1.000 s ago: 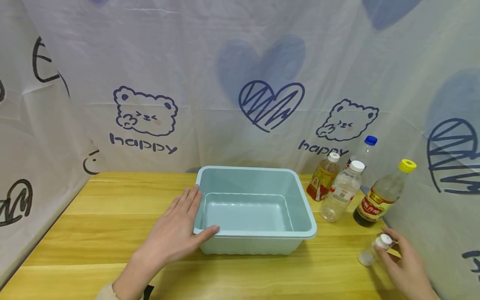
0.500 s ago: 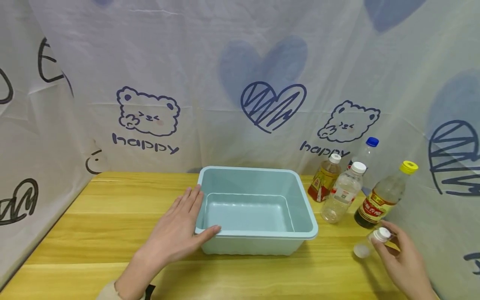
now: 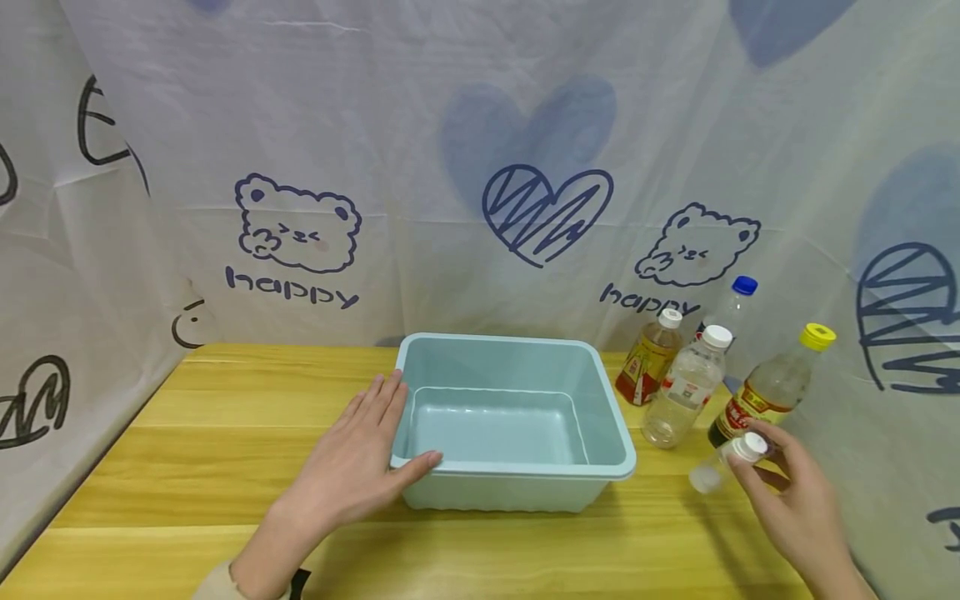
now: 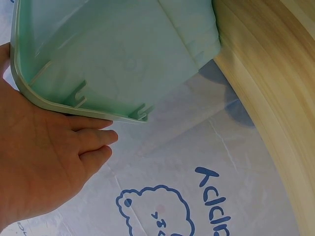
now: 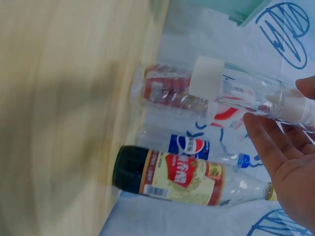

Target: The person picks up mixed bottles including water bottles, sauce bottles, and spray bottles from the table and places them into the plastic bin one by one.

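My left hand [image 3: 352, 458] lies with straight fingers along the left rim of a pale blue-green plastic basin [image 3: 517, 492], its thumb over the front corner. In the left wrist view the fingers touch the outside of the basin's edge [image 4: 93, 112]. At the right, my right hand [image 3: 795, 492] pinches a small clear bottle [image 3: 723, 467] near its white cap. The bottle is tilted, and its base, whitish inside, is above the table in the right wrist view. Behind it stands a yellow-capped vinegar bottle [image 3: 772, 387], partly hidden by that hand.
A white-capped clear bottle [image 3: 682, 392], a drink bottle [image 3: 648, 358] with reddish liquid and a blue-capped Pepsi bottle [image 5: 189, 146] stand behind the vinegar bottle, right of the basin. A printed cloth [image 3: 420, 275] hangs at the back and sides of the wooden table [image 3: 225, 442].
My right hand has lifted the small bottle and carried it a little left and away from me, tilting it more. The left hand stays at the basin's edge.
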Tool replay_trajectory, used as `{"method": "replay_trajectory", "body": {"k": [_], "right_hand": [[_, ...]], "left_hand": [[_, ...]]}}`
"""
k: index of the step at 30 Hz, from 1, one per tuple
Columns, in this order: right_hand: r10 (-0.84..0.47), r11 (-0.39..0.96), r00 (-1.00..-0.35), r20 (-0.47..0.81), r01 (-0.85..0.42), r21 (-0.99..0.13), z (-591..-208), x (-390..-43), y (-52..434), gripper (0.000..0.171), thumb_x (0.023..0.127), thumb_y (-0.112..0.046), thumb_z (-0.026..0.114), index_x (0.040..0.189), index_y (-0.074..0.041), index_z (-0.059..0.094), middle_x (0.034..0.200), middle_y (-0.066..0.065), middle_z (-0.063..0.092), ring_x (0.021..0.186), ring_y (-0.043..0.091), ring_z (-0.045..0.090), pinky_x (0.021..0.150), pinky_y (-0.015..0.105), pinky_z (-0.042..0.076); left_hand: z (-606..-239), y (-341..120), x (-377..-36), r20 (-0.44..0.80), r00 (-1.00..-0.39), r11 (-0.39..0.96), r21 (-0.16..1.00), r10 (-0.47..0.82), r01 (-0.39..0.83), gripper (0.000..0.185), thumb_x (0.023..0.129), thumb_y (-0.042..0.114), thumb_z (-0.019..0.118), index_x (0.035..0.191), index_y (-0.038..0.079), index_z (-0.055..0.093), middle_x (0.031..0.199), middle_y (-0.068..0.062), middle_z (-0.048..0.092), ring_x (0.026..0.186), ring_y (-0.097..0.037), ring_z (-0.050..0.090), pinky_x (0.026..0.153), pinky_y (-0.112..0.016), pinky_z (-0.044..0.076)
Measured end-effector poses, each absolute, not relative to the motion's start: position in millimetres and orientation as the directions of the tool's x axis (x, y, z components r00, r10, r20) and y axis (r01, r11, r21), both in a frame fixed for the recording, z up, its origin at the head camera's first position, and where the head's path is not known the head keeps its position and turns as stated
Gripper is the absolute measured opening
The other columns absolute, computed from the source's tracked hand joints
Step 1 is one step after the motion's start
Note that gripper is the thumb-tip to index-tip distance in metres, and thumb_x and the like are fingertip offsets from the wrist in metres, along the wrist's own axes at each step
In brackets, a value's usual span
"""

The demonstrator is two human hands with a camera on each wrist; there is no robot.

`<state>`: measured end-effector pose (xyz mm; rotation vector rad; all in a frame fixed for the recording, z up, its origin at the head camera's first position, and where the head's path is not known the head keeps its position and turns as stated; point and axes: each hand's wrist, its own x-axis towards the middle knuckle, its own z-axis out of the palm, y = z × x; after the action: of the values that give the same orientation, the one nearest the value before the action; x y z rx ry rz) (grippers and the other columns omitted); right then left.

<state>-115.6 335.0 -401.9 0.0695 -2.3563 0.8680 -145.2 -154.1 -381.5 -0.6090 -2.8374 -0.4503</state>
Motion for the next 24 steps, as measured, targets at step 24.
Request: {"method": "replay_trajectory", "body": {"k": [24], "right_hand": [[0.101,0.732,-0.713,0.694,-0.419,-0.537,-372,-143,299,0.06,0.082,0.015,0.078,0.138,0.001,0.061,0.114,-0.024,0.055,0.094,-0.015,0.057,0.077,0.0,0.049]], "left_hand": [[-383,-153,-146,0.248,-0.901,0.875,0.251,0.356,0.414,0.106,0.097,0.079,0.041,0.161,-0.005,0.028,0.171,-0.018,0.018,0.158,-0.038,0.018,0.128,-0.053,0.02]]}}
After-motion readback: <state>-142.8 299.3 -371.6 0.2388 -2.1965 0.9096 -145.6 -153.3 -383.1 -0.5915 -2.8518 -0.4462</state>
